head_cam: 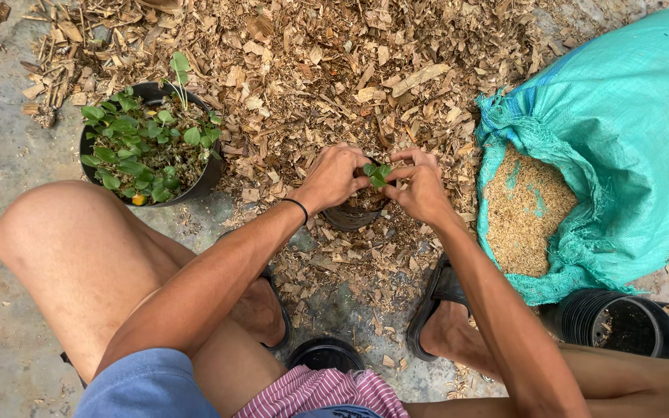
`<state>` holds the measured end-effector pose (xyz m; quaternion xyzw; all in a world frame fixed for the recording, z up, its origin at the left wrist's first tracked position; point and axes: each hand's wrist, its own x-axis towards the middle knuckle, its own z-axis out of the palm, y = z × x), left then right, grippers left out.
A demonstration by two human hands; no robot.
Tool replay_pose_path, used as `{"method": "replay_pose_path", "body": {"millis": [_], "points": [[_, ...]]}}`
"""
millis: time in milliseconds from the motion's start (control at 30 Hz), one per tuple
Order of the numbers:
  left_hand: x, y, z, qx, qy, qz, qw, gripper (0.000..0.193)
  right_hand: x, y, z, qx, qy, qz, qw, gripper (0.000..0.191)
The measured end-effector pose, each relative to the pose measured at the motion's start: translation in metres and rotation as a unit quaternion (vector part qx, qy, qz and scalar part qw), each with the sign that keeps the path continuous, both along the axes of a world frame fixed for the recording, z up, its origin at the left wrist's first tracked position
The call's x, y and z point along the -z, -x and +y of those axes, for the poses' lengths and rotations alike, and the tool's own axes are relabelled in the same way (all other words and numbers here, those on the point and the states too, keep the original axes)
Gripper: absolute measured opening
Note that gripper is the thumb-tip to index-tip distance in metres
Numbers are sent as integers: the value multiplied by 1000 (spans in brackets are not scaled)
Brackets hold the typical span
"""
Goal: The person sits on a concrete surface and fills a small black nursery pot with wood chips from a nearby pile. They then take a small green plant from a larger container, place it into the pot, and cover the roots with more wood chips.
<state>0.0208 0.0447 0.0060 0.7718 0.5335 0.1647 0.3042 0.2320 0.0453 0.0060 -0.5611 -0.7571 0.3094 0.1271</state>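
Observation:
A small green seedling (376, 174) stands in a small black pot (350, 217) set on the chip-covered ground. My left hand (337, 174) and my right hand (421, 186) close in on it from both sides, fingers curled around the seedling's base and over the pot's rim. A black band sits on my left wrist. What fills the pot is hidden under my fingers.
A larger black pot of green leafy plants (149, 147) stands at the left. A teal woven sack (613, 139) lies open at the right, showing rice husk (524, 209). A stack of empty black pots (617, 321) lies lower right; another black pot (324, 354) sits between my sandalled feet.

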Motion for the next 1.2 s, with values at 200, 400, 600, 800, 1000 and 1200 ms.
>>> {"method": "replay_pose_path", "body": {"millis": [200, 400, 600, 800, 1000, 1200], "points": [[-2, -4, -2, 32, -26, 42, 998, 26, -9, -8, 1, 41, 48, 84, 994, 19], [5, -1, 3, 32, -34, 32, 998, 31, 1, -57, 26, 226, 65, 174, 956, 15], [3, -1, 2, 48, -50, 43, 997, 32, 55, -85, 22, 219, 148, 35, 964, 26], [-5, 0, -4, 77, -71, 55, 993, 26, 76, -71, 30, 127, 131, 3, 983, 37], [-7, 3, -10, 88, -116, 41, 988, 25, 72, -43, 76, 104, 78, 55, 990, 34], [-9, 2, -18, 94, -81, 37, 992, 23, 71, 14, 132, 21, 76, 131, 988, 35]]}}
